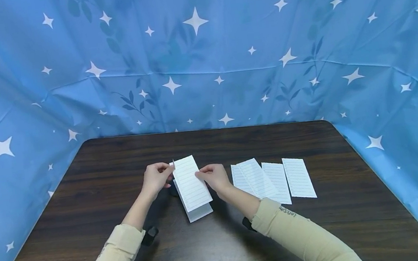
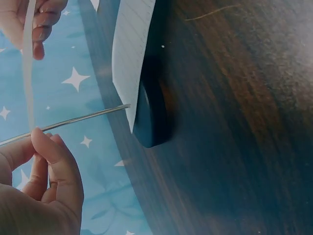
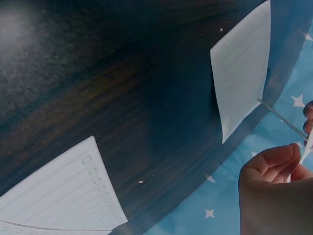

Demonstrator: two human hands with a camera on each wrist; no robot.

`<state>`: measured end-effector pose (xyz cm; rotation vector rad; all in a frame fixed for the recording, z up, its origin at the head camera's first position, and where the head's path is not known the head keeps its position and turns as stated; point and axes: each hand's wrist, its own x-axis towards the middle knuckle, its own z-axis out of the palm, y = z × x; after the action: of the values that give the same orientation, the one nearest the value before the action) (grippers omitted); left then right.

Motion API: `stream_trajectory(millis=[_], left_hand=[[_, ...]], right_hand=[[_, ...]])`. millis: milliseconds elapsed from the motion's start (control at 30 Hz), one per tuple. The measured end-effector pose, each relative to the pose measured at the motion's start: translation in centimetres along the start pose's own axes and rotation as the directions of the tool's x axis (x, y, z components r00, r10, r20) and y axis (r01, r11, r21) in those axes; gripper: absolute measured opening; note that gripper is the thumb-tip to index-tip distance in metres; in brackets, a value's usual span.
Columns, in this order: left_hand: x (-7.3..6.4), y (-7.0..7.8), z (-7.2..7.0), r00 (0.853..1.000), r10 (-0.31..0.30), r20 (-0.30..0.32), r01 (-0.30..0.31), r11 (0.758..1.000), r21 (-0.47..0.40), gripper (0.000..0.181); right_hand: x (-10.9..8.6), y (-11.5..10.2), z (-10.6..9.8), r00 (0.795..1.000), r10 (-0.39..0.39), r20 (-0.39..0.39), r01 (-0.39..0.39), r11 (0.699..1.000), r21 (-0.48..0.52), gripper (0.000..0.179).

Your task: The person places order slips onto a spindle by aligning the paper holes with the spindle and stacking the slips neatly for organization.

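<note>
A lined white paper sheet (image 1: 191, 185) is held between both hands in the head view. The left hand (image 1: 156, 178) pinches its upper left corner beside a thin metal spike (image 2: 83, 118). The right hand (image 1: 215, 177) pinches the sheet's right edge; the same hand (image 3: 274, 181) shows in the right wrist view. From the left wrist the held sheet (image 2: 28, 73) appears edge-on, touching the spike. Lower on the spike sits another lined sheet (image 2: 129, 58), above a black base (image 2: 154, 115). Whether the spike pierces the held sheet I cannot tell.
Several lined sheets (image 1: 299, 178) lie on the dark wooden table (image 1: 348, 226) right of the hands, some overlapping. Behind the table's far edge hangs a blue cloth (image 1: 228, 97) with white stars.
</note>
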<state>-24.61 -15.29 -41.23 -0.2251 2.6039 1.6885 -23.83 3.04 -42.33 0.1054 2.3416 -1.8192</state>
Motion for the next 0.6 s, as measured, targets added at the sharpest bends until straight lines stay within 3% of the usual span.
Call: stream_trajectory(millis=[367,600], left_hand=[[0.5,-1.2,0.1,0.999,-0.034,-0.031,0.034,0.999,0.014,0.023],[0.6,-1.3,-0.1,1.0,-0.018,0.008,0.017,0.996,0.093,0.024]], right_hand=[[0.1,0.7,0.2,1.0,0.017,-0.01,-0.017,1.0,-0.014,0.018],[0.3,0.8,0.2,0.999,0.037,-0.008,-0.037,0.999,-0.035,0.017]])
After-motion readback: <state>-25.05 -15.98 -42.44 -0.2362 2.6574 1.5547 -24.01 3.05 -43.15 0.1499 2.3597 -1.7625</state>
